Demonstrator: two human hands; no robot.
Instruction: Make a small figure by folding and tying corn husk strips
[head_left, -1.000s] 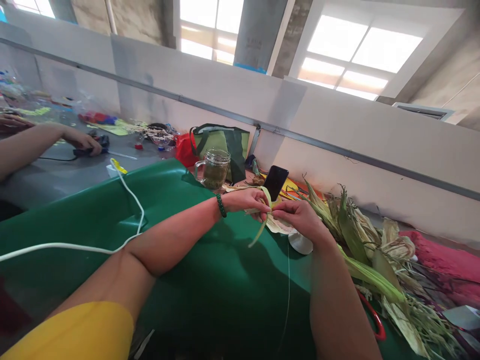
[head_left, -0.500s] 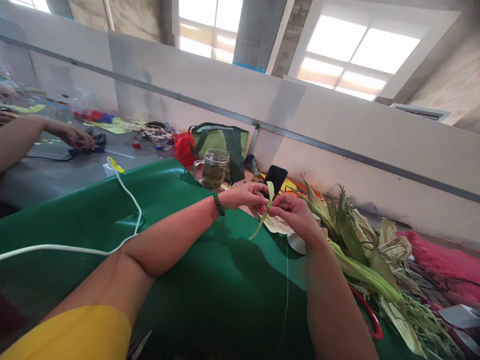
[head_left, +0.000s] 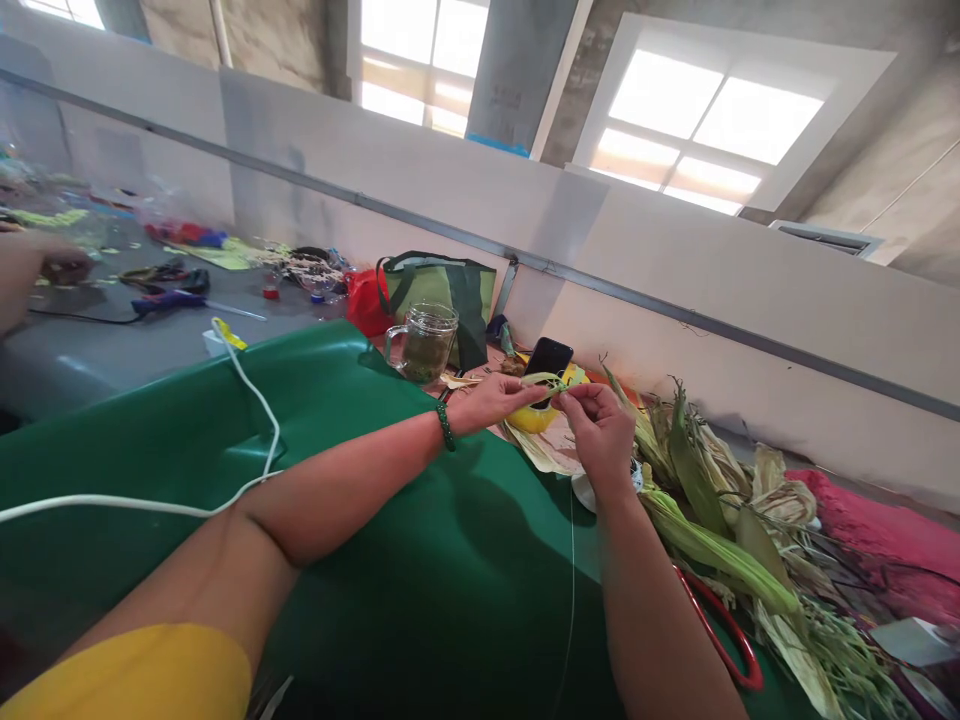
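A narrow, pale green strip of corn husk (head_left: 541, 379) stretches between my two hands above the green table cover (head_left: 420, 560). My left hand (head_left: 496, 403), with a green bead bracelet at the wrist, has its fingers stretched to the right and holds one end of the strip between thumb and fingers. At the other end, my right hand (head_left: 606, 432) pinches the strip where it looks twisted or knotted; its fingertips partly hide that spot. Behind the hands a black phone (head_left: 551, 356) leans upright near a yellow roll (head_left: 531, 419).
Corn husks (head_left: 709, 480) heap up on the right, beside red-handled scissors (head_left: 739, 640) and pink cloth (head_left: 874, 535). A glass mug (head_left: 427, 345) stands before a green bag (head_left: 442, 285). A white cable (head_left: 266, 430) crosses the cover. Another person's arm (head_left: 30, 265) is at far left.
The husk strip has turned from hanging upright to lying nearly level. My left fingers have straightened, and my right hand has moved slightly. At far left, the other person's hand has drawn back left.
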